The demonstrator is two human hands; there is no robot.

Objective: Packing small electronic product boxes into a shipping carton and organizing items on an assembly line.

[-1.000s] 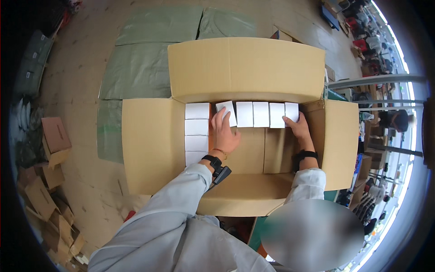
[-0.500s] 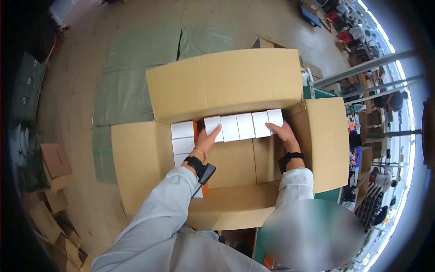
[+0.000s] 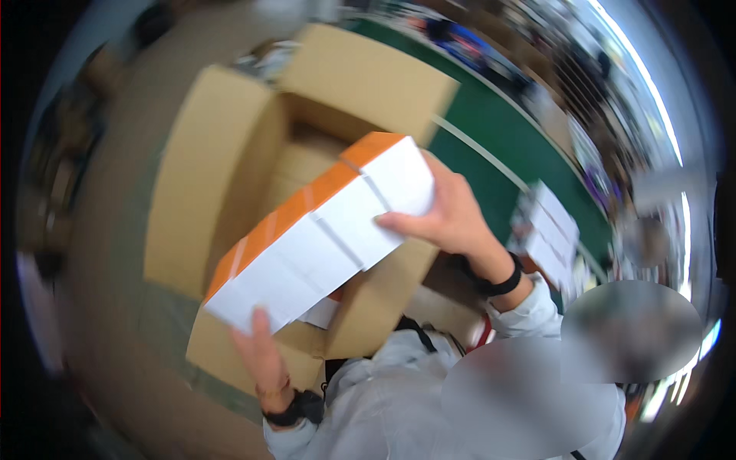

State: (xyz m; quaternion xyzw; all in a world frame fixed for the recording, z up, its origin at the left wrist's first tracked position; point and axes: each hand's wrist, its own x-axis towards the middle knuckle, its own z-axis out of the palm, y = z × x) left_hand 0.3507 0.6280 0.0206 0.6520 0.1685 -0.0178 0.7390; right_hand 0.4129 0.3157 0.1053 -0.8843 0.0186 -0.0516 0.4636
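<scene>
A row of several white boxes with orange sides (image 3: 326, 234) is held tilted between my two hands, above a large open cardboard carton (image 3: 211, 165). My left hand (image 3: 262, 354) presses the row's near left end, thumb on the white face. At the far right end my right hand (image 3: 445, 211) grips the last box, its thumb laid across the white side. Beneath the row, a white box (image 3: 320, 313) shows in part inside the carton. The held row hides much of the carton's inside.
A green table (image 3: 491, 184) runs along the right side of the carton. On it stands another group of white boxes (image 3: 553, 230). Blurred goods and shelving fill the far right. The carton's flaps (image 3: 376, 77) spread outward.
Both hands were down inside the carton on a row of white boxes; now they hold a row above it, orange sides showing. The view has swung round, bringing the green table into sight.
</scene>
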